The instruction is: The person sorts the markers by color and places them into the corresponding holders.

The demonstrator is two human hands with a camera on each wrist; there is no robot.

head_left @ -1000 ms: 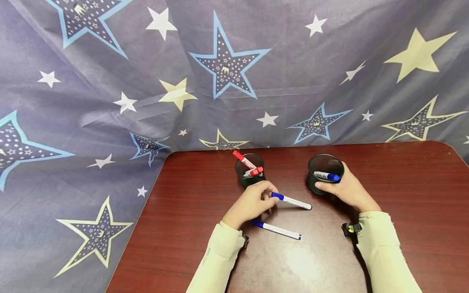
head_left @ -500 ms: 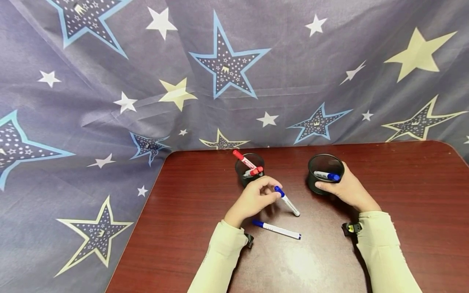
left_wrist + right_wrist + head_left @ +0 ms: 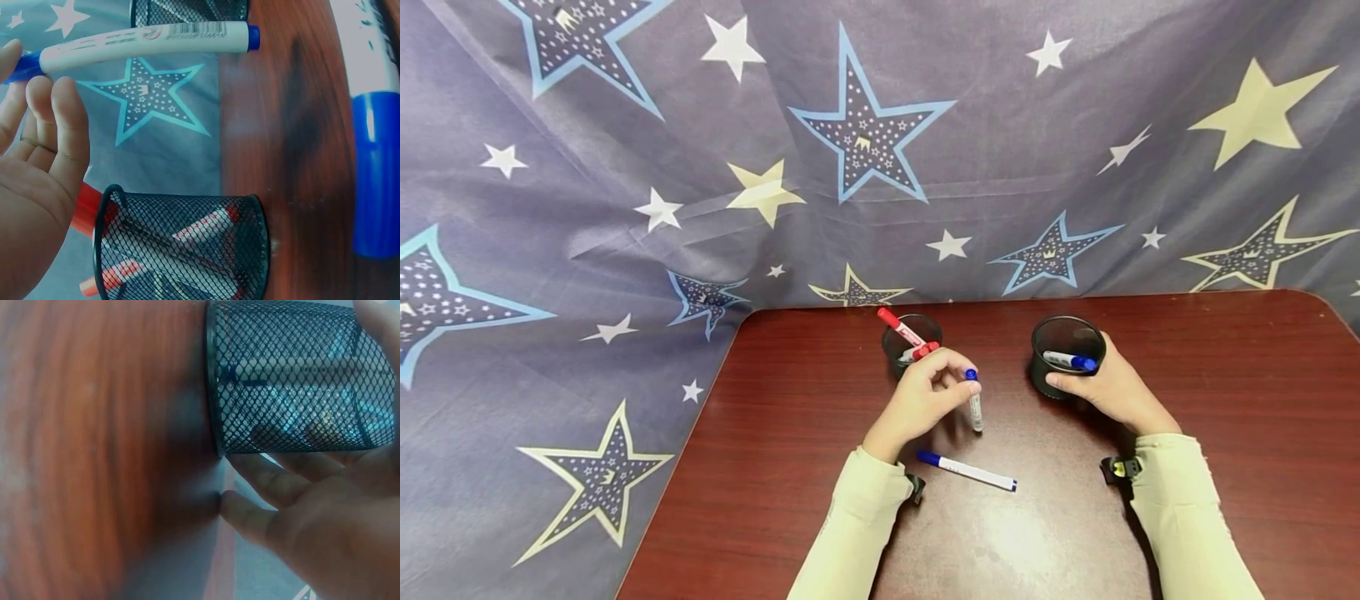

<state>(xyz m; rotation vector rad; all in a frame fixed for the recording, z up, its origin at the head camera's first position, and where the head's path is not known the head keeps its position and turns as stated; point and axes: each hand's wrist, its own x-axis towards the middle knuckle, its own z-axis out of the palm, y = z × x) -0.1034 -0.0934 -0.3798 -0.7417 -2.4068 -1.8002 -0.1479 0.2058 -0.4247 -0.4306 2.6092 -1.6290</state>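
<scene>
My left hand [image 3: 925, 396] pinches a blue-capped white marker [image 3: 144, 47] by its cap, between thumb and fingertips. In the head view this marker hangs nearly upright, capped end up, above the table. My right hand [image 3: 1108, 387] grips the right-hand black mesh pen cup [image 3: 300, 419] round its side, thumb in front. Inside that cup leans one blue-capped marker [image 3: 1067, 360]. Just beyond my left hand stands another mesh cup [image 3: 181, 250] with red-capped markers [image 3: 901, 327] in it. A second blue-capped marker [image 3: 967, 472] lies on the table, nearer me than the left hand.
The brown wooden table [image 3: 790, 467] ends at the back against a grey curtain [image 3: 880, 233] printed with stars. Between the two cups lies a stretch of tabletop. Dark bands with small devices [image 3: 1120, 470] sit at both wrists.
The marker in my left hand has swung from slanting rightward to nearly upright. That hand has risen slightly away from me. My right hand and its cup have stayed put.
</scene>
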